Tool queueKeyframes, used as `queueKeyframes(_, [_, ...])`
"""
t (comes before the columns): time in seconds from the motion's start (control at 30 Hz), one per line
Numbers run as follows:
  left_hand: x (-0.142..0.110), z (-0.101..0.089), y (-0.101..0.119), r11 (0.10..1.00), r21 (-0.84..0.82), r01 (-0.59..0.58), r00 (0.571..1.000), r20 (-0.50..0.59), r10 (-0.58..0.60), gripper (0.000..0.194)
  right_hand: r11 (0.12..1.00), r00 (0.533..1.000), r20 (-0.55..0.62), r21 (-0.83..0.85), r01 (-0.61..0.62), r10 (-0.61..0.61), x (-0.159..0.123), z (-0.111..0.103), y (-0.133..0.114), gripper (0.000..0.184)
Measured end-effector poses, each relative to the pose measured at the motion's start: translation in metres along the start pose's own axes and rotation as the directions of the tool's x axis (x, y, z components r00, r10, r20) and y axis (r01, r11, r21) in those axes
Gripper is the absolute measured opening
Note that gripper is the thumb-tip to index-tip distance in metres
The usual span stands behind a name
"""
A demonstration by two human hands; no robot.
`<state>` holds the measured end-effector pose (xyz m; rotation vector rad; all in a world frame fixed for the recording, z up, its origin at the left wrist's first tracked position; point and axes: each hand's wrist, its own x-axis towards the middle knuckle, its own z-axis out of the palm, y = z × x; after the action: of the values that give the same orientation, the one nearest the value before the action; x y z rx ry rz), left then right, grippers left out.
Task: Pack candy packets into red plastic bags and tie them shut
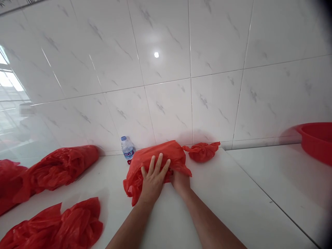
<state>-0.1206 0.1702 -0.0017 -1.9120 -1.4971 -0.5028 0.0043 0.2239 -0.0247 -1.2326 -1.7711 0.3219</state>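
- Evidently, the left hand (153,178) is lying spread on the red bundle (146,154).
- The right hand (181,182) is resting partly beneath, grip hidden.
- Even pressure is probably helping.

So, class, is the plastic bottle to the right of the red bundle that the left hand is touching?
No, the bottle stands to the left of the red bundle, near the tiled wall.

The left hand (153,180) lies spread on a red bag (168,149) beside a bottle (127,148).
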Motion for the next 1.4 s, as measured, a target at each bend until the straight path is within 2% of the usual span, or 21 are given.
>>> queueKeyframes(0.1, [0.002,-0.001,-0.004,0.997,-0.032,0.07,0.996,0.055,-0.068,0.069,0.988,0.989,0.007,0.031,0.151,-0.151,-0.002,-0.001,-0.009,0.026])
queueKeyframes(0.2, [0.002,0.001,-0.01,0.993,-0.025,0.112,0.99,0.084,-0.11,0.067,0.981,0.988,0.016,0.12,0.15,-0.153,-0.002,-0.001,-0.016,0.023])
queueKeyframes(0.27, [0.001,0.003,-0.013,0.991,-0.006,0.132,0.986,0.105,-0.131,0.068,0.941,0.998,0.056,0.338,0.02,-0.041,-0.001,0.001,-0.017,0.017])
queueKeyframes(0.33, [0.0,0.005,-0.014,0.989,0.001,0.15,0.982,0.115,-0.149,0.071,0.798,0.984,0.157,0.581,-0.161,0.085,0.0,0.003,-0.013,0.014])
queueKeyframes(0.4, [-0.001,0.007,-0.015,0.986,-0.009,0.166,0.981,0.103,-0.165,0.071,0.635,0.95,0.279,0.71,-0.304,0.142,0.003,0.004,-0.008,0.01])
queueKeyframes(0.53, [-0.001,0.01,-0.016,0.98,-0.04,0.197,0.979,0.057,-0.194,0.065,0.445,0.894,0.42,0.778,-0.444,0.158,0.009,0.001,0.002,0.005])
queueKeyframes(0.63, [-0.001,0.011,-0.018,0.979,-0.051,0.199,0.978,0.066,-0.195,0.061,0.323,0.859,0.479,0.796,-0.512,0.179,0.012,-0.003,0.004,0.012])
queueKeyframes(0.87, [-0.001,0.017,-0.019,0.969,-0.043,0.245,0.968,0.057,-0.242,0.063,0.198,0.794,0.56,0.772,-0.604,0.237,0.014,-0.012,0.003,0.028])
queueKeyframes(0.93, [-0.001,0.018,-0.019,0.968,-0.051,0.247,0.968,0.063,-0.244,0.061,0.222,0.791,0.571,0.761,-0.61,0.22,0.012,-0.014,0.0,0.028])
queueKeyframes(0.97, [-0.001,0.018,-0.019,0.969,-0.059,0.24,0.969,0.07,-0.236,0.06,0.28,0.805,0.555,0.755,-0.593,0.208,0.011,-0.014,-0.002,0.027])
queueKeyframes(1.1, [-0.002,0.013,-0.018,0.967,-0.099,0.233,0.972,0.047,-0.229,0.061,0.663,0.914,0.38,0.648,-0.375,0.145,0.006,-0.01,-0.006,0.032])
queueKeyframes(1.17, [-0.003,0.007,-0.016,0.972,-0.136,0.193,0.981,-0.008,-0.196,0.061,0.769,0.937,0.321,0.561,-0.305,0.138,0.004,-0.006,-0.005,0.035])
queueKeyframes(1.23, [-0.003,0.001,-0.013,0.98,-0.185,0.073,0.996,-0.029,-0.08,0.058,0.827,0.947,0.3,0.499,-0.259,0.115,0.004,-0.003,-0.004,0.031])
queueKeyframes(1.3, [-0.003,-0.001,-0.011,0.974,-0.226,-0.023,1.0,0.001,0.024,0.055,0.862,0.959,0.276,0.471,-0.189,0.059,0.004,-0.002,-0.003,0.025])
queueKeyframes(1.33, [-0.002,0.0,-0.011,0.971,-0.235,-0.031,0.999,0.026,0.038,0.052,0.871,0.965,0.26,0.465,-0.157,0.035,0.004,-0.003,-0.003,0.024])
queueKeyframes(1.4, [-0.002,0.005,-0.012,0.974,-0.225,0.024,0.998,0.064,-0.01,0.044,0.88,0.975,0.218,0.455,-0.133,0.034,0.004,-0.005,-0.002,0.026])
